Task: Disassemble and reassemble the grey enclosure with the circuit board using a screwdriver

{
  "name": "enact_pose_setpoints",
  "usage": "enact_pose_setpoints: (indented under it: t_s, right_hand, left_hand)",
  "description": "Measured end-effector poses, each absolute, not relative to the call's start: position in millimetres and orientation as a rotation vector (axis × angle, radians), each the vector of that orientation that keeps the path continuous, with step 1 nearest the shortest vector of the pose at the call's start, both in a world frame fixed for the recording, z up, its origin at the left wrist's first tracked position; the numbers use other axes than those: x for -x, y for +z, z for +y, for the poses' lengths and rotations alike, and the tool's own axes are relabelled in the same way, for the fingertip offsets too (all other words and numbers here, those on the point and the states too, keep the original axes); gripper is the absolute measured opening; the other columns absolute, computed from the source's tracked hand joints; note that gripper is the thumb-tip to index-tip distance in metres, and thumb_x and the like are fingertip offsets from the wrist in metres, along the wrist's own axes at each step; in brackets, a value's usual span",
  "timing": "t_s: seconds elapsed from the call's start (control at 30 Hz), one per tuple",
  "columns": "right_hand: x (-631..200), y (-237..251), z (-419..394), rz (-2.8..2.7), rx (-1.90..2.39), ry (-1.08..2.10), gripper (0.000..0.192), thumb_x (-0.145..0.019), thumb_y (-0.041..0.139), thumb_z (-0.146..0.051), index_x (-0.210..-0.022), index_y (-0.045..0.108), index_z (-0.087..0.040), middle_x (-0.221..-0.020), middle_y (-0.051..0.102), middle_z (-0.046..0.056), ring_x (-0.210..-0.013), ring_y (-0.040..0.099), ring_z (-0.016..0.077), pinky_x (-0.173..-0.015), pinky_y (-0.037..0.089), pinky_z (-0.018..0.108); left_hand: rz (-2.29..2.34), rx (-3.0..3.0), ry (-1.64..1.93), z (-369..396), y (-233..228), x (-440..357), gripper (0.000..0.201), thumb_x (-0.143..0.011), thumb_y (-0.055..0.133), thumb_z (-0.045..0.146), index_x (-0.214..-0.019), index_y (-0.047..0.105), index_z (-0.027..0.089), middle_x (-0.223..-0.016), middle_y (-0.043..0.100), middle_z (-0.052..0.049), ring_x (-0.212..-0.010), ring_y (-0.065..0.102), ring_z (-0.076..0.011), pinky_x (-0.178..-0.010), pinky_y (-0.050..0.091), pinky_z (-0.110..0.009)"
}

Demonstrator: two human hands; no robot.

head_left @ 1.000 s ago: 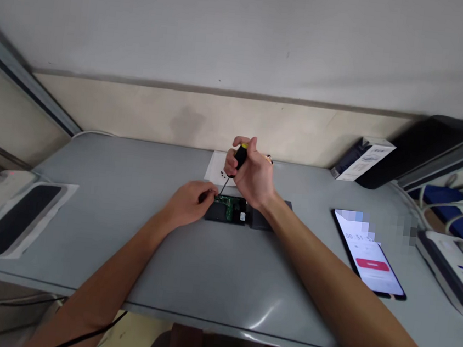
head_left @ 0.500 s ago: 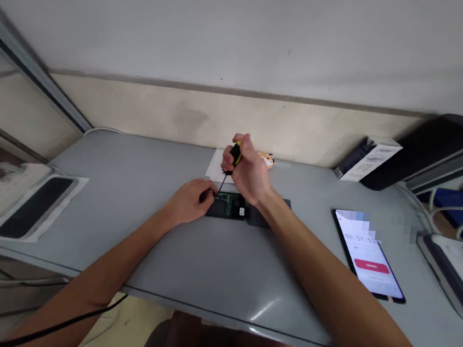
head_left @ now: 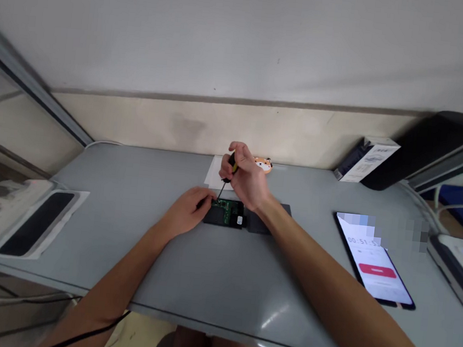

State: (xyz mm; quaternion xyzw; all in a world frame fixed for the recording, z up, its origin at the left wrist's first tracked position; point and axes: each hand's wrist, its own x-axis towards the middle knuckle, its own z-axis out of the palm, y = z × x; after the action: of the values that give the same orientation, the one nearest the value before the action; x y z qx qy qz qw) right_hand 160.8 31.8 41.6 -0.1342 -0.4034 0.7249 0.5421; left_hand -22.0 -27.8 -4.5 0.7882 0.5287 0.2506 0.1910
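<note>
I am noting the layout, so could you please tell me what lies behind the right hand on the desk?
Behind the right hand lie a white paper sheet and an orange animal figure, both partly covered by it.

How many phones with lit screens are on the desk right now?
1. The phone lies flat on the desk, to the right of the right hand, screen up and lit. Others may be out of view.

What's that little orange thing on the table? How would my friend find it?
Start at the grey table and go to its far edge by the wall. There, behind the right hand with the screwdriver, beside a white sheet of paper, sits the little orange animal figure. It is the only orange thing; everything near it is black, white or green.
</note>
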Motion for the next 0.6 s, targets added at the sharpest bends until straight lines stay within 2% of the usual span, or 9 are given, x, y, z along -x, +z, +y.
enact_pose_setpoints:
  t_s: [0.1,0.23,0.3,0.43,0.6]
  right_hand:
    - [-158.1,40.3,31.4,-0.984,0.354,1.692,0.031,-0.094,0.071,-0.042,-0.082,0.048,-0.025,-0.069,0.044,-0.004,-0.064,0.043,0.0135,-0.062,0.039,0.027]
    - [-158.9,41.5,33.1,-1.040,0.409,1.709,0.030,-0.099,0.062,-0.053,-0.091,0.059,-0.024,-0.080,0.054,0.001,-0.073,0.053,0.0154,-0.070,0.047,0.030]
    - [-159.3,42.4,32.9,-1.006,0.401,1.739,0.038,-0.099,0.058,-0.061,-0.093,0.062,-0.024,-0.076,0.050,0.000,-0.068,0.049,0.0150,-0.066,0.045,0.030]
    - [-160.2,44.4,30.1,-0.930,0.371,1.771,0.050,-0.101,0.049,-0.065,-0.076,0.055,-0.023,-0.068,0.037,-0.001,-0.058,0.034,0.0132,-0.055,0.037,0.028]
    - [-161.8,47.5,27.6,-0.932,0.437,1.765,0.056,-0.100,0.043,-0.072,-0.070,0.047,-0.025,-0.066,0.030,-0.002,-0.057,0.029,0.0145,-0.052,0.037,0.029]
  left_hand:
    - [1.479,-2.260,0.654,-27.3,-3.3,21.7,0.032,-0.103,0.038,0.029,-0.105,0.069,0.022,-0.101,0.075,-0.007,-0.098,0.069,-0.0243,-0.096,0.056,-0.041]
    - [1.456,-2.315,0.620,-29.2,-0.6,21.7,0.034,-0.105,0.033,0.027,-0.106,0.067,0.022,-0.100,0.074,-0.007,-0.098,0.068,-0.0251,-0.099,0.055,-0.044]
    - [1.447,-2.319,0.616,-30.0,0.2,21.8,0.034,-0.106,0.033,0.026,-0.107,0.067,0.022,-0.099,0.074,-0.007,-0.097,0.068,-0.0250,-0.099,0.054,-0.044]
    - [1.453,-2.311,0.619,-30.2,-0.8,21.7,0.034,-0.106,0.032,0.027,-0.109,0.066,0.022,-0.101,0.074,-0.007,-0.099,0.068,-0.0252,-0.100,0.054,-0.044]
    - [1.466,-2.337,0.592,-31.9,-1.4,19.8,0.035,-0.108,0.030,0.030,-0.111,0.064,0.020,-0.106,0.075,-0.009,-0.102,0.068,-0.0261,-0.103,0.052,-0.046]
